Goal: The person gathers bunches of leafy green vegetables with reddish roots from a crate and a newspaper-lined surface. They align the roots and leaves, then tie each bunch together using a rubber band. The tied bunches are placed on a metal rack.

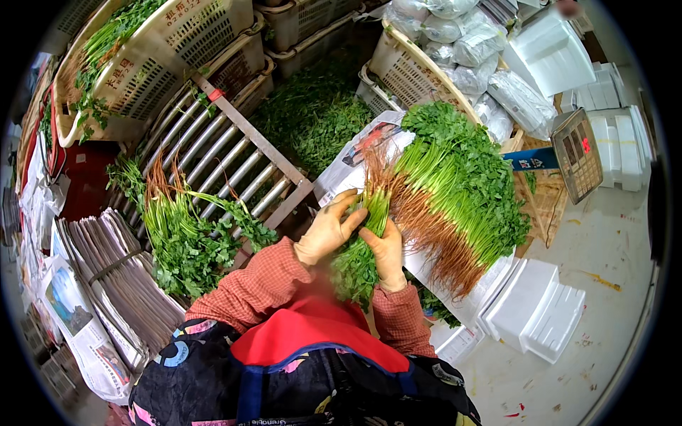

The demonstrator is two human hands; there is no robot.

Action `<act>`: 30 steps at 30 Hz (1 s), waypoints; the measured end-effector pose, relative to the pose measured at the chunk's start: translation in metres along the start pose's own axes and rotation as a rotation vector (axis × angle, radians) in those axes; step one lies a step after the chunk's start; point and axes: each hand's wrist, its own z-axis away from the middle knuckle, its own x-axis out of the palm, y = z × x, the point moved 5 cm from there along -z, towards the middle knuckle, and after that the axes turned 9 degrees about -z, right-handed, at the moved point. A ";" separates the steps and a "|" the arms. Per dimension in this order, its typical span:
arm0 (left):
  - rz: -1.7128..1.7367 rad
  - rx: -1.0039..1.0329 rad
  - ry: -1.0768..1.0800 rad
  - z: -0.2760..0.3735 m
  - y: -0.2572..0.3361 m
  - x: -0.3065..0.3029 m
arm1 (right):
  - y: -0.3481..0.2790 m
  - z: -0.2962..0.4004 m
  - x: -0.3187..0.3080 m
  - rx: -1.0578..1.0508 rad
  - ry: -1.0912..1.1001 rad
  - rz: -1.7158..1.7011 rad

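A small bunch of a coriander-like leafy herb (pixel 377 210) is between my hands, its brown roots away from me and its leaves towards my apron. My right hand (pixel 388 255) grips the stems from the right, thumb across them. At the stems' left side, my left hand (pixel 331 226) holds on with thumb and fingers; some fingertips are hidden. Just right of my hands lies a large fanned pile of the same herb (pixel 453 197), roots towards me, on newspaper sheets (pixel 349 160). A looser heap of herbs (pixel 186 239) rests left of my left arm.
A metal roller rack (pixel 229 154) stands ahead on the left, below plastic crates (pixel 154 58). Loose greens (pixel 319 122) cover the area beyond it. Bundled newspapers (pixel 112 266) stand at left. At right are a scale display (pixel 577 154), white foam boxes (pixel 533 314) and plastic-wrapped packs (pixel 479 48).
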 end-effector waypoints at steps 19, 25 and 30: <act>0.263 -0.268 -0.026 -0.010 -0.021 -0.008 | -0.013 -0.037 0.056 -0.048 -0.041 0.749; 0.719 -0.341 -0.405 -0.026 -0.022 -0.007 | -0.014 -0.028 0.011 0.019 0.128 0.262; -0.220 -0.165 -0.046 -0.062 -0.050 0.039 | -0.059 0.003 -0.054 -0.059 0.273 -0.023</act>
